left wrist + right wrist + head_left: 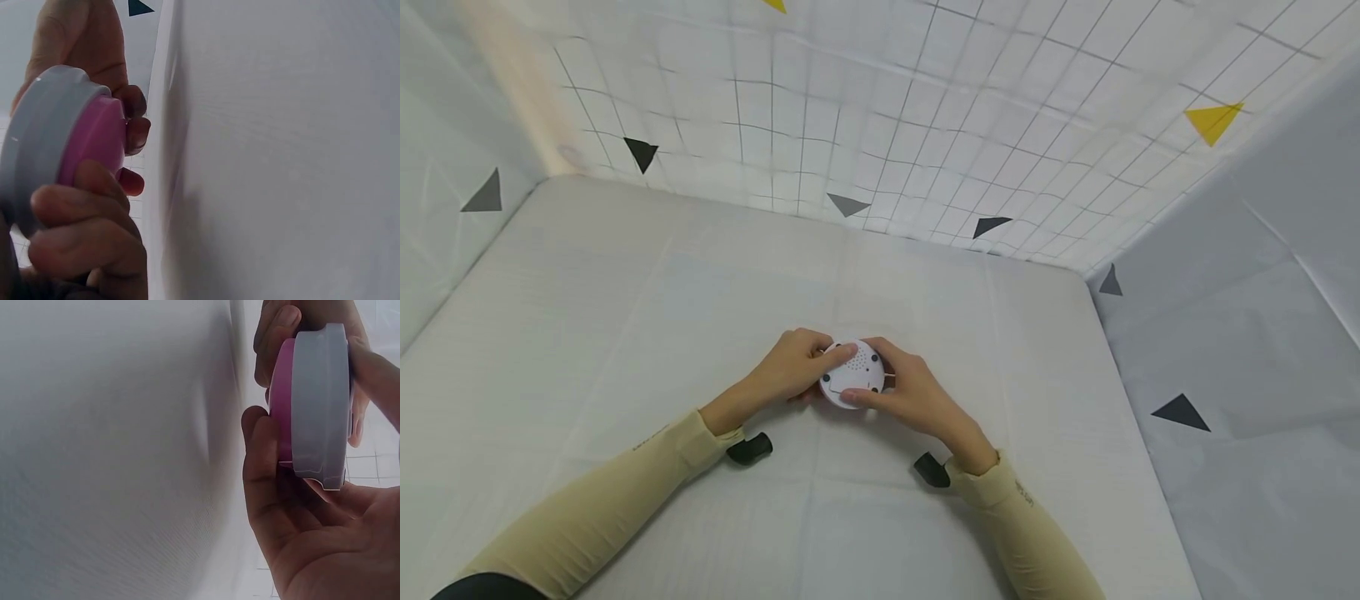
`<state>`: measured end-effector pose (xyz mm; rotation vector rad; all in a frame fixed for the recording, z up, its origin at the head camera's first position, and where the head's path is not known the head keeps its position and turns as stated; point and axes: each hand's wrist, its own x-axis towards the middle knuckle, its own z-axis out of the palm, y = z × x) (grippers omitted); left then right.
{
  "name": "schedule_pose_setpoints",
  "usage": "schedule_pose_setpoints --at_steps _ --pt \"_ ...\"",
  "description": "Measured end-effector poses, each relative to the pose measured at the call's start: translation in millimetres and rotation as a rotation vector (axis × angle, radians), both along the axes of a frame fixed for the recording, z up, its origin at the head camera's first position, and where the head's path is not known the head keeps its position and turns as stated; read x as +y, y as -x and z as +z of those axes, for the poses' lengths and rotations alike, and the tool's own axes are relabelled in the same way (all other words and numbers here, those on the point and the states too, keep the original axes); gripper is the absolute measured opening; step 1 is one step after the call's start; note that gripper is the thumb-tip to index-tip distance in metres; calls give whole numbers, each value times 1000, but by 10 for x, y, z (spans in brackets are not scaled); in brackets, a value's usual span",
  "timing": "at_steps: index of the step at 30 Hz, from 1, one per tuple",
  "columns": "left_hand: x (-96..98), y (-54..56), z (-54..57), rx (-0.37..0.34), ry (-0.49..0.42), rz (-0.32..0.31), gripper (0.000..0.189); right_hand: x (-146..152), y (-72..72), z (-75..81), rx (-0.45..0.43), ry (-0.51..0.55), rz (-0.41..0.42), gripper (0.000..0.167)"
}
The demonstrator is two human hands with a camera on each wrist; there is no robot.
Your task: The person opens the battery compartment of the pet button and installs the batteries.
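Both hands hold a round white device (pixel 859 379) with a pink underside (pixel 103 134) over the middle of the table. Its white face, turned up in the head view, has small speaker holes, dark round feet and a panel outline. My left hand (pixel 792 365) grips the left side, thumb lying across the white face and fingers curled beneath. On the opposite side my right hand (pixel 919 398) grips the rim, its thumb on the near part of the face. In the right wrist view, right-hand fingers (pixel 262 469) reach round to the pink side (pixel 283 403).
A white sheet covers the table (pixel 722 283). A gridded white back wall (pixel 880 125) and a grey right side wall (pixel 1247 308) bear dark and yellow triangles. Black wrist cameras (pixel 750 449) stick out from the light sleeves (pixel 602 508).
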<state>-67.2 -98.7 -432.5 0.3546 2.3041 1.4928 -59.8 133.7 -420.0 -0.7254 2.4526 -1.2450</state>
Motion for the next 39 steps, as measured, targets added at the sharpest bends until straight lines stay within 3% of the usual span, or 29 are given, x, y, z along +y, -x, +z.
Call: schedule_pose_setpoints --at_steps 14,25,39 --pt "-1 10 -13 -3 -7 -1 44 -3 -4 -14 7 19 0 60" --pt "-2 17 -17 -13 -14 -1 46 26 52 -47 -10 50 13 41" --pt "-17 8 37 9 -23 -1 47 36 56 -61 7 97 16 38"
